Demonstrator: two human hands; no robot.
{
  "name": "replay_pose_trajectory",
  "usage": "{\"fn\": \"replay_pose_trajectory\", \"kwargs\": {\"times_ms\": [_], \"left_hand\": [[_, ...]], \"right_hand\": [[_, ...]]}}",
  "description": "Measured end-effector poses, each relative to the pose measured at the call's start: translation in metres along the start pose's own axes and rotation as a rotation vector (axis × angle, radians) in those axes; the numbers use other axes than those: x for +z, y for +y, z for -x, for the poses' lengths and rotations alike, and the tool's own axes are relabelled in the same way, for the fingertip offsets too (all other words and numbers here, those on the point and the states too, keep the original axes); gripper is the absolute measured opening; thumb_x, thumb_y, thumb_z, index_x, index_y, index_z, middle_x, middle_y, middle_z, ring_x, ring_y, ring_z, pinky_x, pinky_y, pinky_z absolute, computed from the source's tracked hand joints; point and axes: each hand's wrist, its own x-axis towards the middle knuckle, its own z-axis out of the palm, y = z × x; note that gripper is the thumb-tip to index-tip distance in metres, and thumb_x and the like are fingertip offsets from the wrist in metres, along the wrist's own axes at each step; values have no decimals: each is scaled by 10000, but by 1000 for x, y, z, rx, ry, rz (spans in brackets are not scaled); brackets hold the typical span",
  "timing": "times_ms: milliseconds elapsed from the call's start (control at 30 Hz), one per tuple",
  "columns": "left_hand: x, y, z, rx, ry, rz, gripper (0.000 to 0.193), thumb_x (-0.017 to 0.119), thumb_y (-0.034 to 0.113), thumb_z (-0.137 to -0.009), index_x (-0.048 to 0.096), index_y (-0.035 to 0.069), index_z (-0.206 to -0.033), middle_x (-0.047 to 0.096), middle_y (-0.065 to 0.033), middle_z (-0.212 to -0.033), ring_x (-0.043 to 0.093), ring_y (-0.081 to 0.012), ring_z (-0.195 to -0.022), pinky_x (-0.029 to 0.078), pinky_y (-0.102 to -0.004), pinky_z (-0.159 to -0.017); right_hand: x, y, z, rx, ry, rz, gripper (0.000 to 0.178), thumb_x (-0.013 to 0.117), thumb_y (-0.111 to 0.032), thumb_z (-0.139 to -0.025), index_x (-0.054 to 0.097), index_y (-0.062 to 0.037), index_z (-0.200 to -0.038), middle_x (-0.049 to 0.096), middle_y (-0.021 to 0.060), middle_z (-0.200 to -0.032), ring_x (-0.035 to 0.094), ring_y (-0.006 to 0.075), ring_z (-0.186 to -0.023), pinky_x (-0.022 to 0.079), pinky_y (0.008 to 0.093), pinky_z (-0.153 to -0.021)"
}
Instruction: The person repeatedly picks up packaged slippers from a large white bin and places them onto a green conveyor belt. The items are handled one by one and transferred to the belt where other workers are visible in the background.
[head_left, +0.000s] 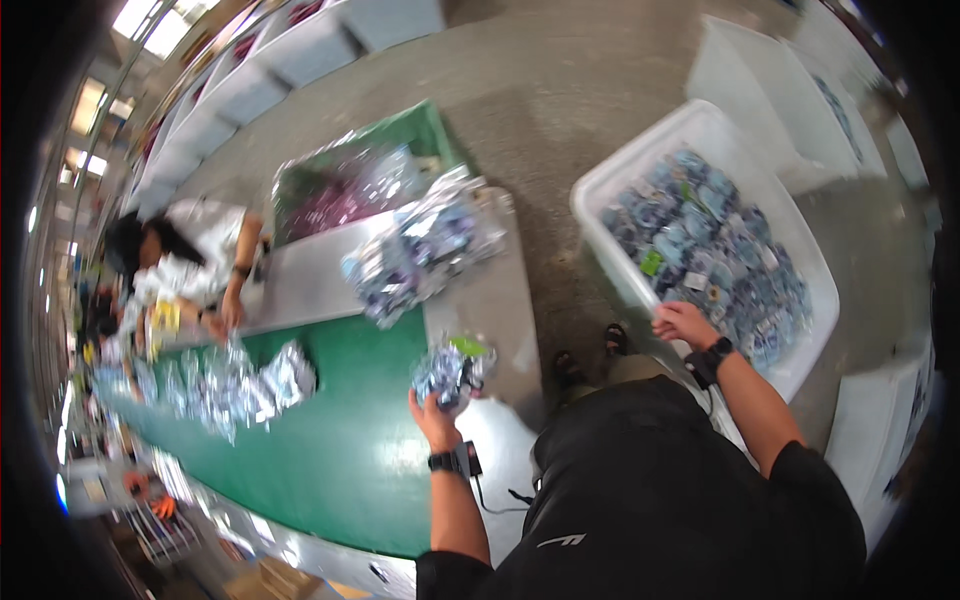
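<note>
My left hand is closed on the near side of a bagged blue-grey bundle, over the corner where the green belt meets the metal table. The bundle is in shiny clear plastic, with a bright green piece on top; its exact kind is unclear. At the rim of a large white tub, my right hand has its fingers curled together. Anything between them is too small to make out. Many similar blue-grey bagged pieces fill the tub, with a few green bits among them.
A pile of shiny bagged pieces lies on the metal table. Behind it stands a green crate lined with clear plastic. More bags lie on the green belt, near a co-worker at the left. White bins stand beyond the tub.
</note>
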Motion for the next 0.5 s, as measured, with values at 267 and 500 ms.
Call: {"fn": "replay_pose_trajectory", "kwargs": {"times_ms": [267, 500], "left_hand": [[150, 20, 97, -122, -477, -208, 745, 563, 18, -825, 234, 76, -1491, 476, -199, -1294, 561, -274, -1070, 495, -376, -906], [276, 14, 130, -115, -739, -323, 697, 578, -9, -849, 268, 25, -1473, 468, -185, -1325, 556, -217, -1098, 465, -319, -932]], "right_hand": [[48, -47, 9, -41, -420, 29, 613, 609, -456, -930, 472, -38, -1357, 623, 107, -1129, 642, 169, -958, 527, 274, -747], [27, -45, 25, -83, -365, 82, 967, 710, -584, -795, 302, -34, -1477, 419, 186, -1425, 456, 280, -1277, 414, 393, -1018]]}}
